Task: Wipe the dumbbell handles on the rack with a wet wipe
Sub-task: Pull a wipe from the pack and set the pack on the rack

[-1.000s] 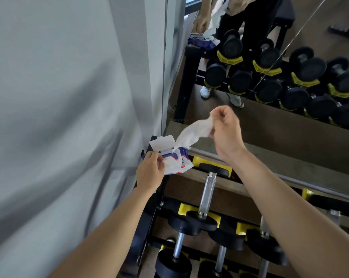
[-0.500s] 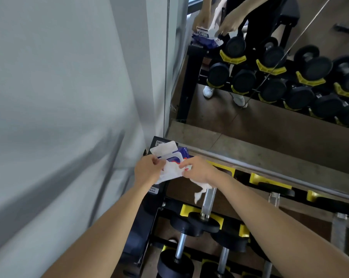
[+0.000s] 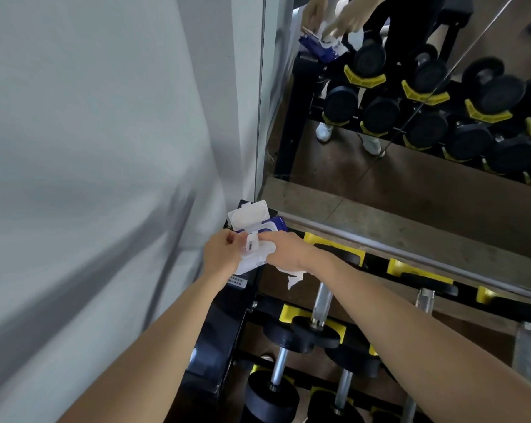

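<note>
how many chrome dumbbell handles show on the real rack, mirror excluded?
5 handles: one below the right hand, one mid-right, one at the right edge, two lower at bottom centre. Others may be cut off or hidden.

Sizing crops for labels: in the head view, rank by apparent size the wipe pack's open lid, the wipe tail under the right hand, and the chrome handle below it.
1. open lid and chrome handle: much alike, lid wider, handle longer; not ranked.
2. wipe tail below the right hand: clearly smallest.
</note>
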{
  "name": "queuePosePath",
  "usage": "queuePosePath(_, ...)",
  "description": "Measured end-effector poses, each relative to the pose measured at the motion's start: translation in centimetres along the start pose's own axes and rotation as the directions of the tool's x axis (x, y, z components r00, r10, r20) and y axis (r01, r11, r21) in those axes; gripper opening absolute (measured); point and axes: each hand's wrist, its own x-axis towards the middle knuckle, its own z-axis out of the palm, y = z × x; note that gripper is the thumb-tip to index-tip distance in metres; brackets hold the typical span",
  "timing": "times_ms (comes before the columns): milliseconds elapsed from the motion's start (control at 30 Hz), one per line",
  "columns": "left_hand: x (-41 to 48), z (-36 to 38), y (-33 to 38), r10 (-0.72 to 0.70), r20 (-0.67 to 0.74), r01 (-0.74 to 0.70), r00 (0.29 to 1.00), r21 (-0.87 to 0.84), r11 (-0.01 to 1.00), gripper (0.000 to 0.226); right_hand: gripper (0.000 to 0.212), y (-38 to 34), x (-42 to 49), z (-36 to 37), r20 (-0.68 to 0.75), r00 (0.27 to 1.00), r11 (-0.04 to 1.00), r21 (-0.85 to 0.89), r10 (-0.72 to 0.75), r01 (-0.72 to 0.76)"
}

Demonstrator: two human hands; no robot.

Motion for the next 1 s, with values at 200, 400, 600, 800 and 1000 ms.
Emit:
queuePosePath(200, -0.9, 0.0, 1.1, 0.142, -0.036, -0.139, 0.989, 0.076, 0.987, 0.032, 0.029, -0.3, -0.1, -0.4, 0.001, 1.0, 0.996, -0.085, -0.006, 0.006)
queuePosePath(400, -0.7, -0.2, 0.4, 0.131, -0.069, -0.124, 0.989, 0.104, 0.987, 0.033, 0.027, 1.1, -1.8, -1.5, -0.461, 0.882, 0.941, 0.331, 0.094, 0.073)
queuePosePath(600, -0.9, -0.4, 0.5, 0.16, -0.064, -0.159, 0.985, 0.024, 0.987, 0.036, 0.055, 0.4, -1.4, -0.8, -0.109, 0.993, 0.999, 0.002, -0.041, 0.042)
queuePosePath(800, -1.3, -0.7, 0.7, 0.244, -0.058, -0.241, 0.968, 0.062, 0.969, 0.033, 0.061, -0.7, -0.7, 0.0, -0.071, 0.997, 0.988, -0.148, 0.027, -0.037)
queuePosePath(1000, -1.0, -1.3, 0.2, 0.137, -0.093, -0.136, 0.986, 0.013, 0.991, 0.035, 0.044, 0.0, -0.5, -0.4, -0.12, 0.993, 0.994, 0.107, -0.01, 0.023)
